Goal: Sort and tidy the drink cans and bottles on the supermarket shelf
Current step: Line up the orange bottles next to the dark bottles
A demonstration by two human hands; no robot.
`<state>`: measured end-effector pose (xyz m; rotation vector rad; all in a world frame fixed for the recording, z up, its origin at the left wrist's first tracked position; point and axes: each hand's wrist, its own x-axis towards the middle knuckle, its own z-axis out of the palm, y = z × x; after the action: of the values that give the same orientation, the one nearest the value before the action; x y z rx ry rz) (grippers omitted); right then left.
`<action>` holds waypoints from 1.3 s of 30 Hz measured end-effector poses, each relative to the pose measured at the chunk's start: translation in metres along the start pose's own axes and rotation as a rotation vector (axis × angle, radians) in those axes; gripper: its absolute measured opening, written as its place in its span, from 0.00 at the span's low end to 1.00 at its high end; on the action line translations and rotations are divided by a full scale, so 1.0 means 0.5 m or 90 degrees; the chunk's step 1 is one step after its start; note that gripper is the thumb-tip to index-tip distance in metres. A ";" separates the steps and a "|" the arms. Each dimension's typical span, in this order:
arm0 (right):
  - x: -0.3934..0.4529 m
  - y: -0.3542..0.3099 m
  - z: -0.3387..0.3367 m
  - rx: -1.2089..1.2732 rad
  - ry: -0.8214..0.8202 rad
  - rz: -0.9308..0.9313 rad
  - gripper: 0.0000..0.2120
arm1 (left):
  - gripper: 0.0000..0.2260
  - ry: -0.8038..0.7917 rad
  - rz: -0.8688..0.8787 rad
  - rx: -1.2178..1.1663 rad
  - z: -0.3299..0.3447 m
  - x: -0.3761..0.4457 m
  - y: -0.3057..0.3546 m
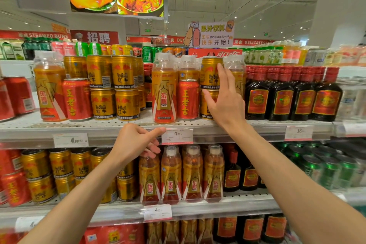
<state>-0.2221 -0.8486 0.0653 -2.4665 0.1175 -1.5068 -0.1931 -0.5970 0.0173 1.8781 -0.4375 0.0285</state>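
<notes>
On the upper shelf point(111, 125) stand mixed drinks. An orange plastic bottle point(164, 93) and a red can point(187, 99) sit in the middle, with two stacked gold cans point(210, 74) to their right. My right hand point(224, 99) is spread open just in front of those gold cans, holding nothing. My left hand point(136, 141) hovers lower, at the shelf edge beside a price tag point(176, 136), fingers loosely curled and empty. Further left are stacked gold cans point(113, 87), another red can point(76, 99) and another orange bottle point(49, 89).
Dark bottles with red labels point(291, 97) fill the upper shelf's right part. The lower shelf holds gold cans point(59, 172), orange bottles point(181, 174), dark bottles point(241, 176) and green cans point(324, 166). Red cans point(13, 97) stand far left. A hanging juice sign point(211, 34) is above.
</notes>
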 end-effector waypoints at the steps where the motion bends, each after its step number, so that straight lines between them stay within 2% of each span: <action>1: 0.004 -0.002 0.004 0.002 -0.002 0.005 0.36 | 0.23 -0.001 0.001 0.000 0.000 0.000 0.001; 9: 0.004 -0.002 0.005 0.032 0.011 0.021 0.34 | 0.23 -0.005 0.007 0.005 -0.002 -0.002 0.003; 14: 0.005 0.014 -0.003 0.043 -0.018 0.000 0.34 | 0.23 -0.004 0.008 0.003 -0.002 -0.001 0.002; 19: -0.044 0.040 -0.018 0.038 -0.031 -0.055 0.31 | 0.23 -0.006 0.010 -0.003 -0.002 0.001 -0.004; 22: -0.071 0.054 -0.016 0.030 -0.040 -0.031 0.30 | 0.23 -0.008 0.012 0.005 -0.002 0.001 -0.005; 25: -0.081 0.054 -0.011 -0.002 -0.079 0.008 0.34 | 0.23 -0.005 0.009 0.013 -0.001 0.000 -0.002; 30: -0.078 0.040 -0.002 -0.048 -0.083 0.058 0.41 | 0.23 -0.004 0.013 0.013 0.000 -0.001 -0.001; 39: -0.084 0.029 0.011 -0.032 -0.072 0.068 0.41 | 0.23 -0.007 0.014 0.001 -0.001 0.003 -0.007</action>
<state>-0.2357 -0.8535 0.0229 -2.5345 0.2647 -1.3337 -0.1907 -0.5960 0.0148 1.8761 -0.4654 0.0337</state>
